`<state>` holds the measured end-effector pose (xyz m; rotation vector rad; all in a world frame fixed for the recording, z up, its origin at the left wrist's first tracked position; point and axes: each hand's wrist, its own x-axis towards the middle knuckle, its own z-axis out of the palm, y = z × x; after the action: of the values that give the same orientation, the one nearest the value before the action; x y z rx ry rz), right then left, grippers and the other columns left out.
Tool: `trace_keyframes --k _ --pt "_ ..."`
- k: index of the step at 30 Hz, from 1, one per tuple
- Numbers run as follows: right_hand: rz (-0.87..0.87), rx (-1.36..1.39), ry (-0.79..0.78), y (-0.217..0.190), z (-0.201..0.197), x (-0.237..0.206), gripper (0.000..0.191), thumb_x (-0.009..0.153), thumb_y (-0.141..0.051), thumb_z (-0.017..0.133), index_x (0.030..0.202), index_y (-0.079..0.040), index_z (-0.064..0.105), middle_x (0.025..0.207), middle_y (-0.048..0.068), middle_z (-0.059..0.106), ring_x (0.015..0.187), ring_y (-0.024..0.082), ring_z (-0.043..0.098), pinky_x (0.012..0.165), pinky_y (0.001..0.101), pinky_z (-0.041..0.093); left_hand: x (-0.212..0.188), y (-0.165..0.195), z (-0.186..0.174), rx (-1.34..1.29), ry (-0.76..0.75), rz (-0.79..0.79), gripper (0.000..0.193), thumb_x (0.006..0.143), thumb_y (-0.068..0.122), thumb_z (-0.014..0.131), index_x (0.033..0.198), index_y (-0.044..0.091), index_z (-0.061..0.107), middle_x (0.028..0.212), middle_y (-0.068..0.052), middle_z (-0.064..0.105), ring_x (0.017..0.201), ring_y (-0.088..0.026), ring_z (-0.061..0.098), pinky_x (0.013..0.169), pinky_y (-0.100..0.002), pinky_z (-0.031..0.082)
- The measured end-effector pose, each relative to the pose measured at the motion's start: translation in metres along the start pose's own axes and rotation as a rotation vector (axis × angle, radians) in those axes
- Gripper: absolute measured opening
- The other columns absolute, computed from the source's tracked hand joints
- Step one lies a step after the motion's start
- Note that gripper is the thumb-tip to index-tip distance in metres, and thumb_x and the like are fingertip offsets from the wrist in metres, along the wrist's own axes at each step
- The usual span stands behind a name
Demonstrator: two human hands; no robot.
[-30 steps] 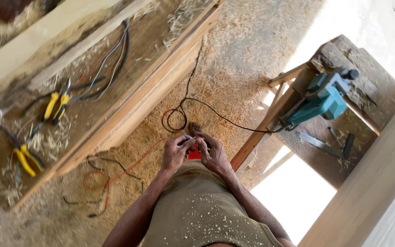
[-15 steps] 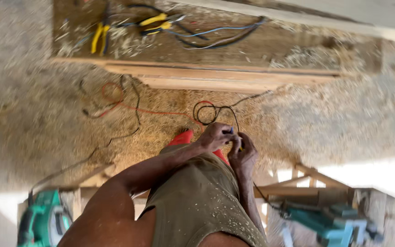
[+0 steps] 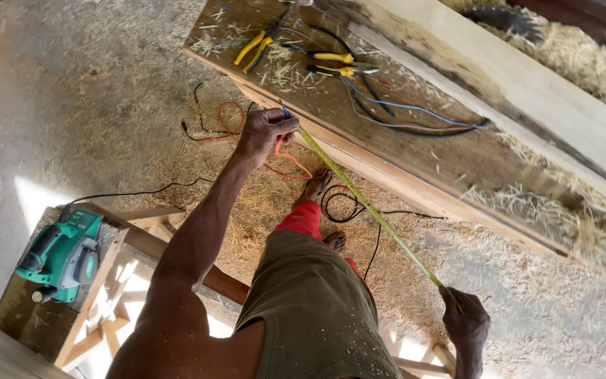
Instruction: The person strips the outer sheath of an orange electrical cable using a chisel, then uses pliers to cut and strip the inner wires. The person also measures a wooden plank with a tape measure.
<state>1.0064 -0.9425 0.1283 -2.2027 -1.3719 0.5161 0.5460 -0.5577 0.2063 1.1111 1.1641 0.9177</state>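
Note:
A yellow measuring tape (image 3: pixel 369 207) is stretched out in a diagonal line along the front edge of a long wooden plank (image 3: pixel 415 151). My left hand (image 3: pixel 268 130) is closed on the tape's far end, by the plank's edge. My right hand (image 3: pixel 466 321) grips the tape's near end low at the right; what it holds beyond the tape is hidden by the fingers. My feet (image 3: pixel 317 186) stand on wood shavings between the two hands.
Yellow-handled pliers (image 3: pixel 257 48) and blue and black wires (image 3: pixel 415 112) lie on the plank. A thick pale beam (image 3: pixel 527 91) lies behind it. A green power tool (image 3: pixel 61 253) rests on a wooden stand (image 3: pixel 142 238) at the left. Orange and black cables (image 3: pixel 348 203) trail over the shavings.
My hands were together in front of me; now they are far apart with the tape drawn out between them. The view has swung round onto the plank.

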Motion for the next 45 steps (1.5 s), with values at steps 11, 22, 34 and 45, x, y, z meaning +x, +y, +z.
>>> trace_keyframes --k 11,22,34,45 --pt "-0.189 -0.125 -0.044 -0.212 0.079 0.286 0.037 0.094 -0.044 0.077 0.093 -0.008 0.081 0.077 0.019 0.071 0.064 0.033 0.070 0.060 0.0453 0.053 0.053 -0.054 -0.086 -0.504 0.678 -0.102 0.020 0.089 0.014 0.078 0.099 -0.003 0.075 0.091 -0.015 0.075 0.074 -0.020 0.072 0.065 -0.031 0.062" --pt "-0.476 -0.111 -0.327 -0.568 0.257 0.564 0.040 0.096 -0.045 0.063 0.082 -0.012 0.080 0.071 0.015 0.070 0.060 0.035 0.067 0.062 0.0468 0.054 -0.004 -0.168 -0.103 -0.621 0.907 -0.479 0.019 0.090 0.006 0.073 0.107 -0.001 0.075 0.096 -0.014 0.077 0.083 -0.020 0.074 0.080 -0.031 0.060" --pt "-0.536 -0.224 -0.467 -0.697 0.343 0.590 0.046 0.100 -0.049 0.060 0.078 -0.012 0.077 0.070 0.014 0.069 0.058 0.034 0.064 0.059 0.0462 0.052 -0.065 -0.195 -0.093 -0.880 1.172 -0.468 0.014 0.090 0.003 0.075 0.103 -0.002 0.074 0.090 -0.009 0.074 0.082 -0.020 0.071 0.077 -0.031 0.055" --pt "-0.559 -0.169 -0.422 -0.670 0.322 0.585 0.052 0.104 -0.052 0.057 0.074 -0.013 0.075 0.069 0.013 0.068 0.056 0.033 0.062 0.057 0.0457 0.051 -0.002 -0.141 -0.123 -0.844 1.125 -0.534 0.013 0.084 0.007 0.081 0.092 -0.003 0.077 0.078 -0.011 0.072 0.071 -0.021 0.068 0.067 -0.035 0.054"
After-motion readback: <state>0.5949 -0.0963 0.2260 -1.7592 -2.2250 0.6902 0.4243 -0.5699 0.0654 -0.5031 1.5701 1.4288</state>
